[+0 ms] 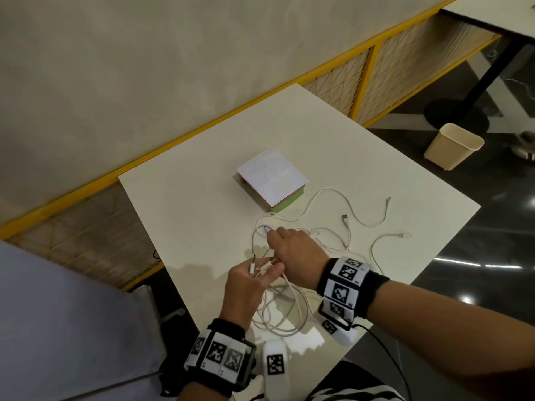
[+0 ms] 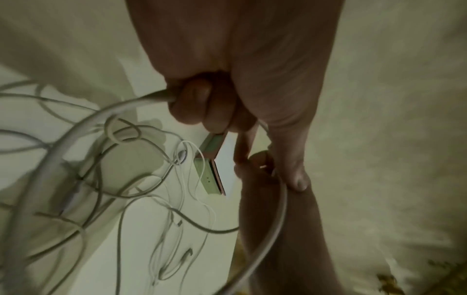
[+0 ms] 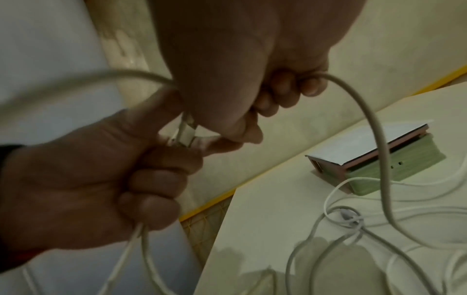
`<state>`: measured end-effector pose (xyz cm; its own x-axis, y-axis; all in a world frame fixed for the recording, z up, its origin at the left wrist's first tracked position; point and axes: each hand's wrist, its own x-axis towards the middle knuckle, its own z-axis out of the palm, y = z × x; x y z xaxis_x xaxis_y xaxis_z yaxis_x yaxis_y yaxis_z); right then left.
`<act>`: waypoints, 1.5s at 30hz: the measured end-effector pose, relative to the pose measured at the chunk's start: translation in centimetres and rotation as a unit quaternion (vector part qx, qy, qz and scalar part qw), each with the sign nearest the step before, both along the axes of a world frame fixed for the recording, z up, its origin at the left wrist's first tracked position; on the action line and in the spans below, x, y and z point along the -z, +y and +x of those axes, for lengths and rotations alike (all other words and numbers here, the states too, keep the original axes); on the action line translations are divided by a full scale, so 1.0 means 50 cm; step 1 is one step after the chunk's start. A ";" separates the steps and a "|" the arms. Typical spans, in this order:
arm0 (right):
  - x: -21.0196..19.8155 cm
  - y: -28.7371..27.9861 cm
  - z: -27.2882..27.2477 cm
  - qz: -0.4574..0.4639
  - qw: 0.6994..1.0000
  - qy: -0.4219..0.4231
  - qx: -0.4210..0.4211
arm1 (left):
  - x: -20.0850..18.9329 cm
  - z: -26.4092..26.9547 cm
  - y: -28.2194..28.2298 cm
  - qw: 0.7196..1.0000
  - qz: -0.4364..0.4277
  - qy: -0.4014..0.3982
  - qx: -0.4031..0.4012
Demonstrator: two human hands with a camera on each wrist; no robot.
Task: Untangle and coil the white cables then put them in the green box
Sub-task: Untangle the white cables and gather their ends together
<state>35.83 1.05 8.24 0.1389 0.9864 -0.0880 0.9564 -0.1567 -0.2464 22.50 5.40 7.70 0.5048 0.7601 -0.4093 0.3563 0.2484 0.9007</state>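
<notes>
White stuff: the white cables [image 1: 304, 235] are one loose tangle on the table [image 1: 188, 204], spread from the middle toward the near edge, with a few plug ends trailing to the right edge.
Left hand: my left hand [image 1: 249, 282] is curled round a couple of cable ends over the near edge, plugs poking up past the fingers [image 3: 161, 179].
Right hand: my right hand [image 1: 295, 253] sits just beside the left, fingers [image 3: 285, 87] closed on a strand that loops back down into the pile.
Box: the green box [image 1: 272, 183] is mid-table, beyond the tangle, white lid on top, one cable loop almost at its near corner.
Floor: a beige bin [image 1: 453, 146] past the right edge.
</notes>
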 end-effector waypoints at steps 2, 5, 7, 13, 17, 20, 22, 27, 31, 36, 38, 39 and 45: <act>0.004 -0.001 -0.002 0.012 1.000 0.028 -0.007 | -0.001 -0.007 0.007 1.000 -0.016 0.015 0.016; 0.025 -0.017 0.006 0.020 0.994 0.094 -0.052 | 0.009 -0.028 0.020 0.998 -0.013 0.041 0.048; 0.040 -0.025 0.031 0.006 0.986 0.166 -0.025 | 0.009 -0.046 0.029 0.999 -0.030 -0.002 0.025; 0.098 -0.050 0.190 -0.032 0.952 0.221 0.208 | 0.023 -0.112 0.098 0.951 -0.152 -0.151 -0.222; 0.111 -0.078 0.256 -0.079 0.945 0.194 0.251 | 0.049 -0.148 0.137 0.920 -0.159 -0.141 -0.328; 0.091 -0.071 0.240 -0.043 0.939 0.253 0.231 | 0.066 -0.142 0.130 0.933 -0.098 -0.041 -0.344; 0.061 -0.056 0.207 -0.009 0.930 0.300 0.211 | 0.074 -0.128 0.122 0.945 -0.021 0.039 -0.323; 0.032 -0.012 0.128 0.042 0.950 0.279 0.132 | 0.029 -0.072 0.084 0.944 0.219 0.118 -0.215; 0.011 -0.005 0.051 0.043 0.965 0.256 0.035 | 0.005 -0.025 0.057 0.977 0.192 0.067 -0.069; 0.004 -0.033 -0.007 -0.008 0.962 0.253 -0.106 | 0.012 -0.025 0.066 0.961 -0.141 -0.140 -0.190; 0.014 -0.062 0.003 -0.042 0.959 0.257 -0.114 | 0.017 -0.045 0.082 0.928 -0.219 -0.201 -0.223; 0.020 -0.078 0.015 -0.055 0.959 0.258 -0.102 | 0.018 -0.055 0.087 0.918 -0.241 -0.218 -0.228; 0.066 -0.174 0.124 -0.049 0.977 0.204 0.028 | 0.027 -0.091 0.059 0.968 -0.156 -0.122 -0.151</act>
